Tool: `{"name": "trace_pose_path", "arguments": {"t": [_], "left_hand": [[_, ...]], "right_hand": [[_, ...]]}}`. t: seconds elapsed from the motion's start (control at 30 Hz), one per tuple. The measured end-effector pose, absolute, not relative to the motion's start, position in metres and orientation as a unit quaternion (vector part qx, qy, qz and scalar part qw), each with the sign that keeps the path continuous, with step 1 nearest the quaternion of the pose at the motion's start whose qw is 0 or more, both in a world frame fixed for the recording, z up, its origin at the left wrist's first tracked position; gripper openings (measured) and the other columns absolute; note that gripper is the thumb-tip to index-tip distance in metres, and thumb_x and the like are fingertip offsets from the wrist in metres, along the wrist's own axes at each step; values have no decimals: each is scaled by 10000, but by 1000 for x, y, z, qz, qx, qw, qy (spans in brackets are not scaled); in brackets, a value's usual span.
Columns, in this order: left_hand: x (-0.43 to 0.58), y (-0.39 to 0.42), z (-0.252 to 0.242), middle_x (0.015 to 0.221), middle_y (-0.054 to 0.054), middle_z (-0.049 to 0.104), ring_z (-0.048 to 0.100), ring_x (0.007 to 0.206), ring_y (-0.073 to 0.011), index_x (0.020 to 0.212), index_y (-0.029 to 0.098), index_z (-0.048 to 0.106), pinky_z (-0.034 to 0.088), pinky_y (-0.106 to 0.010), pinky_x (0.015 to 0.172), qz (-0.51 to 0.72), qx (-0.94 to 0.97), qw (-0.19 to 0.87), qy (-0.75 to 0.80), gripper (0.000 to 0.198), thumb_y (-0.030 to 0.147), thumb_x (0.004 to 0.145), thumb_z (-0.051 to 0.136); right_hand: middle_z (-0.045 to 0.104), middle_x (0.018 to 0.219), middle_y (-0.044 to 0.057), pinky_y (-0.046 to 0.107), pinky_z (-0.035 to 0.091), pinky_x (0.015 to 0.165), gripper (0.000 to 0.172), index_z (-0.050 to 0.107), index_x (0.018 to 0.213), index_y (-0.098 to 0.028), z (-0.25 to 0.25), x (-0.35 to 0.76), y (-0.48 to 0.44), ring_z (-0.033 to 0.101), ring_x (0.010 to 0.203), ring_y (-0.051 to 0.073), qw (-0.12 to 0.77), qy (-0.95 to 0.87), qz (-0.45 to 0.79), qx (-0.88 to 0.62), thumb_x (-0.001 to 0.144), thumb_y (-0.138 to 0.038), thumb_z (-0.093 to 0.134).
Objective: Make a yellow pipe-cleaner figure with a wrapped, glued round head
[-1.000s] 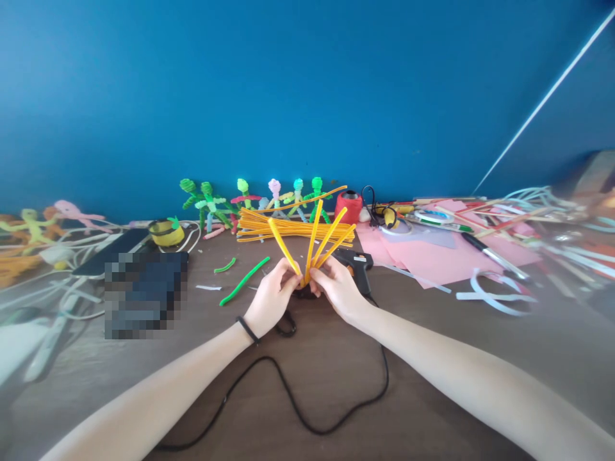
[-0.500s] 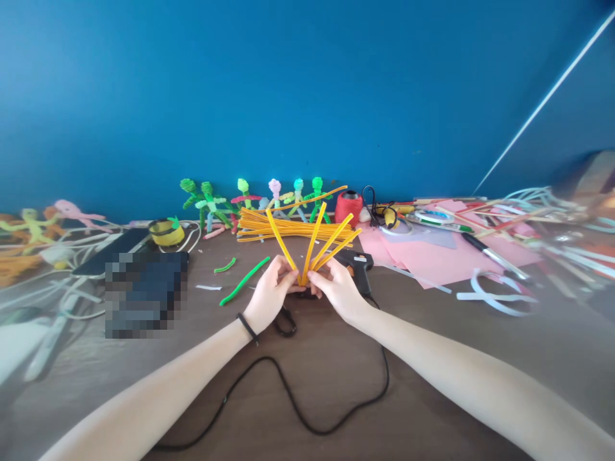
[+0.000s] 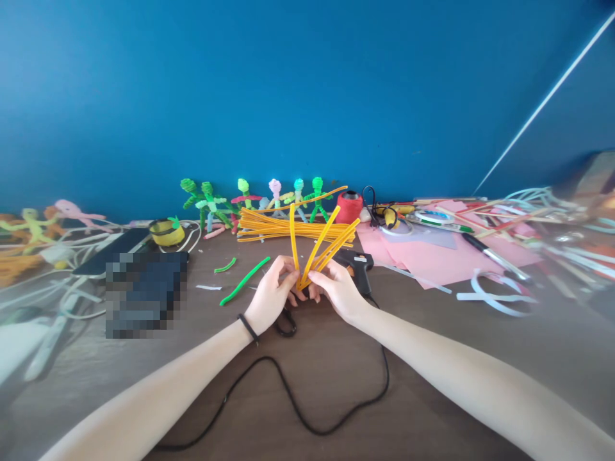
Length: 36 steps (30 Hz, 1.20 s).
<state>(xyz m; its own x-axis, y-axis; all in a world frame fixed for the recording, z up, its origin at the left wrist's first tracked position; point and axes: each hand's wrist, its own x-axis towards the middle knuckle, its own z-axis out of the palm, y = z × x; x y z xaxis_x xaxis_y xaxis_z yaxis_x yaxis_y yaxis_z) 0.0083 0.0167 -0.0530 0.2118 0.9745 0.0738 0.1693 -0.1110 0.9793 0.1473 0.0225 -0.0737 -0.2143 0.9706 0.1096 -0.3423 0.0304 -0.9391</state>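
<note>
Several orange pipe cleaners (image 3: 323, 238) fan upward from between my hands, their lower ends brought together at my fingertips. My left hand (image 3: 275, 288) pinches them near the bottom on the left side, with a black band round its wrist. From the right, my right hand (image 3: 339, 289) grips the same pipe cleaners between thumb and fingers. The exact joint at the bottom is partly covered by my fingers. Just behind lies a bundle of orange pipe cleaners (image 3: 262, 225). A black glue gun (image 3: 361, 272) rests beyond my right hand, partly hidden.
Green pipe cleaner pieces (image 3: 245, 280) lie left of my hands, near a dark pixelated object (image 3: 148, 294). Pipe-cleaner figures (image 3: 206, 195) stand along the blue wall. Pink paper (image 3: 408, 256) and a marker (image 3: 490, 253) lie right. A black cord (image 3: 288, 390) crosses the front.
The left pipe cleaner has swung upright and rightward, and the others lean further right and sit closer together. Both hands stay in nearly the same place, still gripping.
</note>
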Motion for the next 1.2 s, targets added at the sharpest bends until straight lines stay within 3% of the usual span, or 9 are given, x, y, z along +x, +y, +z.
{"name": "trace_pose_path", "arguments": {"t": [0.23,0.83,1.2], "left_hand": [[9,16,-51,637,51,506,527,376,-65,848,178,395,391,-156,316,418,620,474,464,153,306,786,453],[9,18,-54,513,70,487,539,409,-86,770,176,410,472,-206,408,431,609,485,457,148,309,784,473],[9,17,-54,566,47,528,576,500,-99,786,159,455,504,-244,513,440,583,517,446,85,227,749,488]], "right_hand": [[533,530,-35,203,376,407,110,546,734,-146,-75,148,23,485,427,77,514,-493,624,-320,702,-249,566],[547,487,-28,213,425,410,107,538,716,-146,-76,148,23,510,415,91,509,-511,604,-339,726,-252,540],[555,482,-26,211,450,411,76,527,718,-149,-76,146,24,525,419,95,516,-504,596,-354,722,-224,520]]}}
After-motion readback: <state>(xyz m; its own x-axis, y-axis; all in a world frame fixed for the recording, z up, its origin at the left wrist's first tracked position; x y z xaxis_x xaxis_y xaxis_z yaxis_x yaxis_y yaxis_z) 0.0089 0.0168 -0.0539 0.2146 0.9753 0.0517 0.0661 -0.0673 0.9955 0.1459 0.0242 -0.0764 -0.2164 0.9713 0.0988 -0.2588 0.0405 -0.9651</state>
